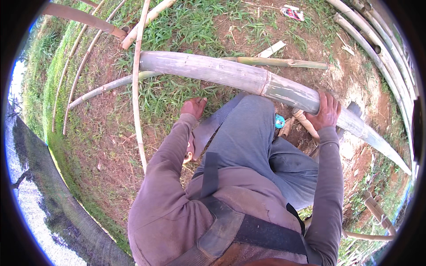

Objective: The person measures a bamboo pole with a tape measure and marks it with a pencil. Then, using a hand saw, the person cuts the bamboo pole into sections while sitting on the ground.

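Note:
A thick grey-green bamboo pole (213,71) crosses in front of me, from the upper left down to the right. My right hand (325,109) grips it right of a joint, fingers over the top. My left hand (194,107) hovers or rests left of my knee, its fingers curled; whatever may be inside them is hidden. Close to that hand, a handsaw (214,124) lies along my left leg, toothed edge toward the leg. Its handle (189,150) shows partly beside my left forearm.
Thinner bamboo (288,62) lies beneath the thick pole. An upright-looking slender pole (136,97) crosses its left end. Several long poles (377,53) are at the right. A blue round object (279,121) sits by my knee. A red-and-white wrapper (292,13) lies on the grassy soil.

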A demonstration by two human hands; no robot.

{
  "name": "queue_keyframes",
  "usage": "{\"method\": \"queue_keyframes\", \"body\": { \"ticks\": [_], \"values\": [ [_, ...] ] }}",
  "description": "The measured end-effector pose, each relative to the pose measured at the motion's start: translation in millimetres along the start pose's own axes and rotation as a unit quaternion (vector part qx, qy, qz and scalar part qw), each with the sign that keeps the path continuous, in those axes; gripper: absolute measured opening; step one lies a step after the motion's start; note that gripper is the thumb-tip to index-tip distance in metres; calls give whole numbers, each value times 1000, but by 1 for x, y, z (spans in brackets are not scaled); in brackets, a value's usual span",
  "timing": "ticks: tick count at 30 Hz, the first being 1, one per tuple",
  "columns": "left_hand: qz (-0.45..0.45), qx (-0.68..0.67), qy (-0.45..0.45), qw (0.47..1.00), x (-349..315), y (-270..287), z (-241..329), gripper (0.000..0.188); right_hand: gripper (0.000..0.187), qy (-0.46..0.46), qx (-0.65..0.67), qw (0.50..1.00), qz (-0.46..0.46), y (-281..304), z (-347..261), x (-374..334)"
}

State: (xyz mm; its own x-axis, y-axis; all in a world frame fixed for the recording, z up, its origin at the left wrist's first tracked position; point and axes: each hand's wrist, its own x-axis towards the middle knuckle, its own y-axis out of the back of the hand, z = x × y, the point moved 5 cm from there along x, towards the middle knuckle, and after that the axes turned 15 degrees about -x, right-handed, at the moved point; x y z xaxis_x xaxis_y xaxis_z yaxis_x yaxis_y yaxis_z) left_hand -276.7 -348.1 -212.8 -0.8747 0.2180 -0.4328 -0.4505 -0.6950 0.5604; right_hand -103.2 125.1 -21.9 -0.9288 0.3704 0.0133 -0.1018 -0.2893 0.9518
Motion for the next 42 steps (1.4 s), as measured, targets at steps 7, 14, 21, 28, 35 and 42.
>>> {"method": "queue_keyframes", "body": {
  "ticks": [7, 14, 21, 28, 35, 42],
  "values": [
    [26, 382, -189, 904, 125, -24, 40, 54, 98, 8, 6, 1000, -20, 6, -5, 6],
    [20, 467, -287, 836, 171, -33, 38, 53, 97, 2, 9, 1000, -17, 5, -1, 6],
    [22, 451, -293, 843, 75, -8, 8, 53, 99, -6, 15, 999, -28, -3, 5, 2],
    [-68, 350, -242, 902, 12, 33, 50, 62, 101, -2, 8, 1000, -29, 0, 3, 0],
    [-160, 353, -168, 906, 0, 46, 60, 47, 90, -61, 63, 995, 56, 14, 10, -31],
    [-78, 309, -209, 924, -27, 90, -1, 43, 74, -132, 54, 982, 120, 2, 32, -79]
  ]
}}
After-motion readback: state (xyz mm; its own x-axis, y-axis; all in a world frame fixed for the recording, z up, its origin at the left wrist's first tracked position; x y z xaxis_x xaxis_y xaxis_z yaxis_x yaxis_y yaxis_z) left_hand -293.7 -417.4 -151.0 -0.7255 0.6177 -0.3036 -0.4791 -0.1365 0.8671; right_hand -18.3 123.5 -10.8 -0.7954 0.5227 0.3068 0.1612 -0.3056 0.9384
